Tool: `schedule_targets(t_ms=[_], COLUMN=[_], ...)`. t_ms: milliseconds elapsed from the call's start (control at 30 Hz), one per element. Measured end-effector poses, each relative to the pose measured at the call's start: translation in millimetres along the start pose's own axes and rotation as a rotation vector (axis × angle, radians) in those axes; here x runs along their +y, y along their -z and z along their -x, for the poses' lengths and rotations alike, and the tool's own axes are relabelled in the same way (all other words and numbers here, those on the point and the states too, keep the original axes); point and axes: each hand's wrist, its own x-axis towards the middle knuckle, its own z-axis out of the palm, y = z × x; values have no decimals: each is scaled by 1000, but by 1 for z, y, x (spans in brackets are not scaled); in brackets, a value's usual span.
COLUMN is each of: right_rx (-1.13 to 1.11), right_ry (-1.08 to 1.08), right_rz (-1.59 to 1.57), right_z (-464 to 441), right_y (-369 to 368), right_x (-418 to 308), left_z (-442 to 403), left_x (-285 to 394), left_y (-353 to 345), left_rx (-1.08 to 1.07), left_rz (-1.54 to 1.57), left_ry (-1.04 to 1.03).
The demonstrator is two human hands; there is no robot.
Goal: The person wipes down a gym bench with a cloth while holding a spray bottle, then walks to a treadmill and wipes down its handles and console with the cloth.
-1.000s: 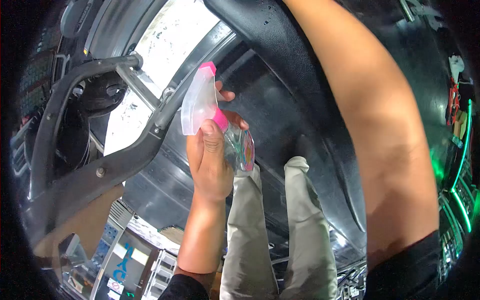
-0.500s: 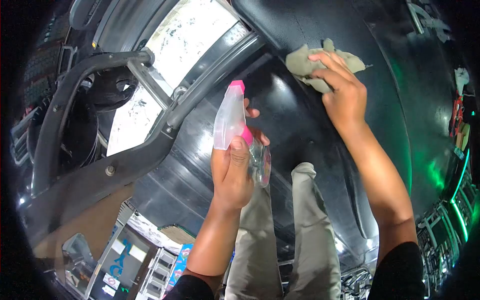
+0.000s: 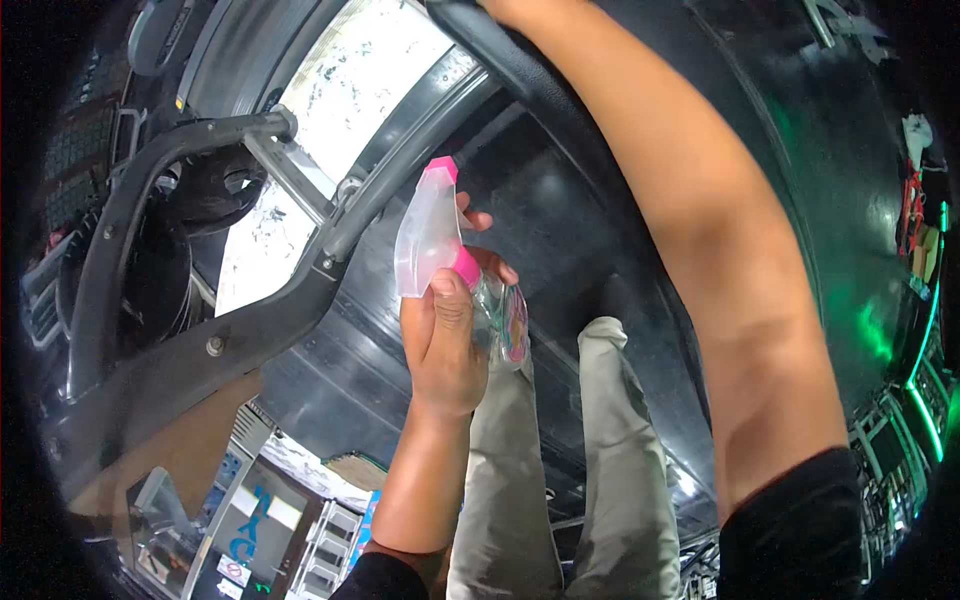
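My left hand (image 3: 447, 350) is wrapped round a spray bottle (image 3: 428, 235) with a frosted trigger head, a pink nozzle and collar, and a clear body. The bottle is upright in the middle of the view, its lower part partly covered by my fingers. My right forearm (image 3: 700, 190) reaches up over a black padded surface (image 3: 545, 85) to the top edge. Past the wrist, the right hand is cut off by the frame, so its fingers and any cloth in them are hidden.
A black metal frame with bolts (image 3: 215, 345) curves along the left side. Behind it lies a bright white speckled floor (image 3: 350, 95). My legs in light trousers (image 3: 505, 480) are below. Racks of equipment and a green light strip (image 3: 925, 420) line the right edge.
My right hand has moved up and left, out of the frame, taking the grey-green cloth out of sight. The left hand and spray bottle have shifted slightly left in view.
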Motion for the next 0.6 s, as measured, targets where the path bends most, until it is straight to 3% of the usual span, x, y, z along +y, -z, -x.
schedule_targets(t_ms=[33,67,267,333,467,600], right_rx=[-141,-165,-334,-343,-188,-29], right_ry=[120,178,61,-73,-70,55], right_rz=[-62,164,329,289,286,325], right_z=[21,44,202,231,235,170], right_y=[23,38,148,171,158,119], right_x=[-16,-25,-89,-107,-103,-65], left_z=[0,2,11,14,17,18], left_x=[-1,-2,-9,-13,-14,-10], left_y=[-1,-1,-5,-1,5,16], left_rx=[-3,-3,4,5,57,131], left_rz=[3,12,-78,-70,-92,-97], left_ry=[-16,-12,-8,20,29,-33])
